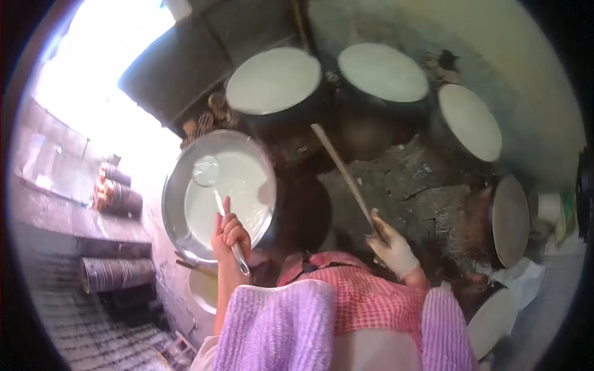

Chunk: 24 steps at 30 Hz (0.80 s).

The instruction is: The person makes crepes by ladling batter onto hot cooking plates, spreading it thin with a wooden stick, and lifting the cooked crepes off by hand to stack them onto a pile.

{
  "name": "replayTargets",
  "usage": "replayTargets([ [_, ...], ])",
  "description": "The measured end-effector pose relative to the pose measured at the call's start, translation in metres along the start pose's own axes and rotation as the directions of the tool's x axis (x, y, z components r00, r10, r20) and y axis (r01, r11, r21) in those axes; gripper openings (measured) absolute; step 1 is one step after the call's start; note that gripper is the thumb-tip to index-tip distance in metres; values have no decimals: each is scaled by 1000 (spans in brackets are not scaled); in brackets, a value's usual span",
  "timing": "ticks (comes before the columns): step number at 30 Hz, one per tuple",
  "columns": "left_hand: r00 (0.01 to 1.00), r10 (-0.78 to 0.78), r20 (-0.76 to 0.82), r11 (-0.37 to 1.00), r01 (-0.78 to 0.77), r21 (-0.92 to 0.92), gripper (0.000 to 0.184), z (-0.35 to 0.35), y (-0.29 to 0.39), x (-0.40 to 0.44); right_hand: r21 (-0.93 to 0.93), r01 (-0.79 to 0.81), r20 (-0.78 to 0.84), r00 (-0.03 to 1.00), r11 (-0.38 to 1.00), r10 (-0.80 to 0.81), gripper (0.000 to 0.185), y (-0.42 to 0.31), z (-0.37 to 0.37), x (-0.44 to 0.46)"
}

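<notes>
My left hand (231,237) is closed round the handle of a metal ladle (221,204). The ladle's round head is over a wide metal pan (176,229) of white, milk-like liquid (238,179). Whether the head touches the liquid, I cannot tell. Out to the right, my right hand (391,247) grips the lower end of a long, thin stick (340,164). The stick slants up and to the left above the dark floor.
Dark round pots with white tops, such as this pot (275,80), stand in an arc at the back and right. Stacked cylinders (117,275) lie at the left. Below the pan is a smaller bowl (203,287). A white plastic bag (526,281) lies at the right.
</notes>
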State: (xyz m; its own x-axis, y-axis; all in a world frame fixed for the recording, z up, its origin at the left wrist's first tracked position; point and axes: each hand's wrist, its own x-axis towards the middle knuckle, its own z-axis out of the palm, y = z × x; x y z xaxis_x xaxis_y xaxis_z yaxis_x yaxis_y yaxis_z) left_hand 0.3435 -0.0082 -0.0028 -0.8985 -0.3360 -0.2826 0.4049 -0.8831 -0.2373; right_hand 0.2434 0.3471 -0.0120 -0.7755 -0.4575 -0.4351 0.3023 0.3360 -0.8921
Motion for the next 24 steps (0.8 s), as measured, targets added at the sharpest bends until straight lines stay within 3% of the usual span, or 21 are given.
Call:
replayTargets([
  [2, 988, 90, 122, 953, -122, 277, 44, 6, 48, -4, -49, 62, 169, 984, 997, -53, 57, -22, 52, 59],
  [3, 986, 131, 103, 957, -153, 247, 44, 18, 56, -12, 32, 34, 280, 959, 999, -41, 58, -38, 72, 80],
  [4, 967, 252, -38, 792, -183, 583, 43, 33, 57, -23, 111, -11, 385, 923, 994, -33, 58, -60, 93, 99],
  [5, 906, 398, -146, 536, -100, 838, 43, 36, 61, -27, 77, -160, 426, 898, 984, 113, 59, -87, 108, 114],
  [6, 884, 429, -184, 558, -99, 824, 43, 28, 72, -23, 34, -311, 458, 849, 950, 262, 59, -123, 126, 129],
  [7, 868, 437, -237, 462, 10, 887, 40, 19, 83, -14, 9, -412, 450, 815, 911, 364, 55, -142, 140, 149],
  [10, 827, 461, -322, 142, 289, 947, 31, -66, 140, 39, 124, -553, 493, 755, 824, 433, 46, -103, 182, 232],
  [11, 777, 530, -339, 87, 348, 933, 29, -100, 150, 55, -53, -600, 457, 696, 798, 554, 45, -83, 198, 252],
  [12, 733, 593, -333, 23, 398, 917, 29, -128, 161, 76, -236, -608, 416, 642, 758, 644, 45, -85, 211, 250],
  [13, 725, 601, -336, 47, 388, 920, 29, -153, 180, 100, -275, -571, 457, 630, 773, 628, 47, -97, 219, 250],
  [15, 743, 619, -253, -200, 461, 865, 29, -195, 201, 110, -313, -539, 517, 595, 782, 616, 54, -131, 224, 243],
  [16, 737, 625, -259, -181, 460, 870, 29, -184, 203, 116, -165, -573, 515, 644, 803, 566, 55, -127, 213, 247],
  [18, 730, 599, -331, -185, 527, 829, 30, -161, 200, 117, -280, -508, 354, 734, 815, 579, 54, -106, 222, 258],
  [20, 719, 587, -372, -142, 544, 827, 29, -155, 203, 124, -583, -279, 433, 688, 763, 583, 55, -93, 235, 259],
  [22, 693, 579, -430, -84, 575, 814, 28, -153, 200, 119, -630, -208, 484, 649, 748, 587, 57, -91, 231, 263],
  [24, 716, 381, -584, 388, 450, 805, 26, -148, 192, 122, -548, -60, 517, 760, 834, 395, 53, -61, 217, 269],
])
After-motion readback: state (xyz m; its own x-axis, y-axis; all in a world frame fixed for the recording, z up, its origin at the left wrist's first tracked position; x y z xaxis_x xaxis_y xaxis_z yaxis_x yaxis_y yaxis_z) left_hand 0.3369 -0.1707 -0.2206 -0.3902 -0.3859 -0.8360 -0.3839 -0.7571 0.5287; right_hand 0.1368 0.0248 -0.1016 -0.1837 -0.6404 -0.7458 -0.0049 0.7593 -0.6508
